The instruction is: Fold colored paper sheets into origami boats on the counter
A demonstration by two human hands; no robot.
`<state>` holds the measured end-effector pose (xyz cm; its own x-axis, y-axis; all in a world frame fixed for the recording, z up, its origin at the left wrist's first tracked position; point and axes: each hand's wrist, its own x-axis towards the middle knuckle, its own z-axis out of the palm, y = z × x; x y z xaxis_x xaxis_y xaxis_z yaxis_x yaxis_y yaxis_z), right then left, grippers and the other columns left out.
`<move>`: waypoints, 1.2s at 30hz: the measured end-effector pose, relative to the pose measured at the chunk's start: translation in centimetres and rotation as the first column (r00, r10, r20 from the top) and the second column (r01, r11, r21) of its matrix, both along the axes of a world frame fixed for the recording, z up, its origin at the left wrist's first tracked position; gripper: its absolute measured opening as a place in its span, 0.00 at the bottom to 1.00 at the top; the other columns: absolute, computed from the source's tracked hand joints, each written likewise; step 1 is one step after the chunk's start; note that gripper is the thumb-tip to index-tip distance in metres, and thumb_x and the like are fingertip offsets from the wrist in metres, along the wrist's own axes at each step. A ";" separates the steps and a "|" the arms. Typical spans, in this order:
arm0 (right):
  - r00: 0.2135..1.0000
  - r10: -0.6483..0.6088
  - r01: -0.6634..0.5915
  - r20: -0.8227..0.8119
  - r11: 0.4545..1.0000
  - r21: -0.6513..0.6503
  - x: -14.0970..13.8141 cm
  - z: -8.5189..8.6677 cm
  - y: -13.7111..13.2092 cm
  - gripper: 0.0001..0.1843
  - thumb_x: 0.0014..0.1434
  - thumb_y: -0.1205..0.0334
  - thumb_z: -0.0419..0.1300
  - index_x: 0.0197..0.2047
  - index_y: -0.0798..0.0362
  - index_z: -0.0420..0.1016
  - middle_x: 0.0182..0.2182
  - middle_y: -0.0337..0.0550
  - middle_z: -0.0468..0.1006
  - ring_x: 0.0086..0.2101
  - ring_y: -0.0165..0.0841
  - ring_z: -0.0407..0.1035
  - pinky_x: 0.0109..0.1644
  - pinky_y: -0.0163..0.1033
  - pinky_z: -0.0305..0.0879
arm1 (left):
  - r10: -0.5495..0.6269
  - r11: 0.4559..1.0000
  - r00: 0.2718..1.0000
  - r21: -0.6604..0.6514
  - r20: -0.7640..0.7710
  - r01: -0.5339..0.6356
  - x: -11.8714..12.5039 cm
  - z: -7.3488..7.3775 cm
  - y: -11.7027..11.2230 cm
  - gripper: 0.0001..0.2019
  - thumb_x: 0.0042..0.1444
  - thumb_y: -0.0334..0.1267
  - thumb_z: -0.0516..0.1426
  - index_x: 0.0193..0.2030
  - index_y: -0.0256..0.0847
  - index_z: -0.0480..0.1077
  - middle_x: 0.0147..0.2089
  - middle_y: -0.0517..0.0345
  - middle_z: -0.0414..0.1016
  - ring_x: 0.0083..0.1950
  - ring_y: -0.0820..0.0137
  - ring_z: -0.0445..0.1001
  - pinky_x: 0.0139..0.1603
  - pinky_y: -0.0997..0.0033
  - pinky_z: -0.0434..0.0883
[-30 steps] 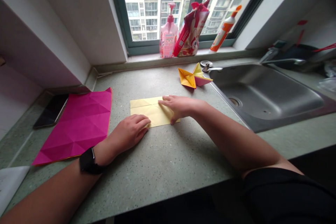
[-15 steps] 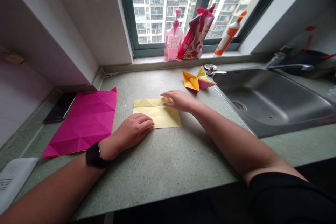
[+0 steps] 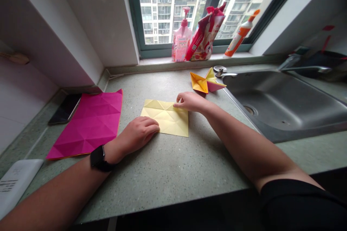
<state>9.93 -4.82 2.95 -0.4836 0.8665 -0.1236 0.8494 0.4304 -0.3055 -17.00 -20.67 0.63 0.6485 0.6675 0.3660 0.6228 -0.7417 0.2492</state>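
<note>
A pale yellow sheet of origami paper (image 3: 171, 121), marked with crossing creases, lies on the counter in front of me. My left hand (image 3: 142, 130), with a black watch on its wrist, holds the sheet's lower left part with fingers curled together; that corner is covered. At the upper right edge, my right hand (image 3: 190, 101) pinches the paper between thumb and bent forefinger. Behind the right hand sits a folded paper piece (image 3: 200, 83) in orange, yellow and pink. To the left, a larger creased magenta sheet (image 3: 89, 122) with an orange underside lies flat.
A dark phone (image 3: 63, 110) lies partly under the magenta sheet. A white device (image 3: 20, 177) is at the lower left. The steel sink (image 3: 287, 104) is at right. On the sill stand a pink pump bottle (image 3: 181, 45), a red bag (image 3: 205, 36) and an orange-white bottle (image 3: 240, 38).
The yellow sheet has turned slightly clockwise, its right side coming nearer to me. My right hand has moved right along the far edge, its fingers now bent in a pinch.
</note>
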 end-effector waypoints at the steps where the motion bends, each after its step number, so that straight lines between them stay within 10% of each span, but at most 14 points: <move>1: 1.000 -0.011 0.011 -0.001 1.000 -0.027 0.1 0.1 0.0 0.17 0.64 0.44 0.71 0.46 0.48 0.86 0.45 0.51 0.88 0.43 0.47 0.81 0.44 0.48 0.76 | 0.002 1.000 1.000 0.003 -0.001 -0.002 0.0 0.0 0.0 0.10 0.76 0.33 0.55 0.46 0.43 0.79 0.49 0.54 0.85 0.49 0.63 0.81 0.52 0.60 0.77; 16: 0.923 -0.108 -0.047 -0.370 0.921 -0.386 0.6 0.0 1.0 0.16 0.68 0.52 0.68 0.57 0.45 0.86 0.44 0.45 0.88 0.33 0.34 0.78 0.34 0.37 0.74 | 0.122 0.989 0.992 0.085 0.015 -0.122 -0.5 -0.5 -0.2 0.14 0.69 0.45 0.66 0.56 0.42 0.77 0.56 0.48 0.84 0.55 0.55 0.82 0.55 0.52 0.80; 36: 0.802 -0.266 -0.206 -0.535 0.717 -0.666 0.8 -0.1 1.0 0.20 0.58 0.55 0.75 0.53 0.47 0.87 0.36 0.42 0.83 0.31 0.30 0.73 0.29 0.32 0.68 | 0.153 0.969 0.988 0.193 0.032 -0.156 -0.5 0.0 -0.2 0.08 0.73 0.32 0.57 0.48 0.42 0.79 0.48 0.52 0.85 0.46 0.62 0.79 0.45 0.62 0.75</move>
